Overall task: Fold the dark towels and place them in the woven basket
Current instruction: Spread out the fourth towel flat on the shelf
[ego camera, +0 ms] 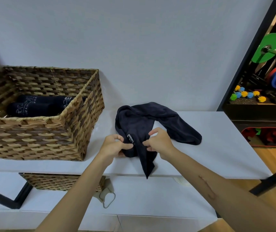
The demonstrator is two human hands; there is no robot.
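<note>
Left hand (113, 144): fingers pinching dark towel (144, 121)
Right hand (159, 142): fingers pinching same towel
Woven basket (33, 136): rolled towels (38, 106) inside, on counter (217, 148)

Loose towel (144, 121): dark navy, near black, with a small pale tag (130, 137). Rolled towels (38, 106) in basket: same dark navy, pale printed lettering. Woven basket (33, 136): tan and dark brown strands in a chequered weave. Worktop (217, 139): plain white. Wall (134, 39): pale grey-white. Floor (271, 158): orange-brown wood grain. Weight plate (268, 47): bright green. Dumbbells (247, 95): yellow, blue, green ends.
</note>
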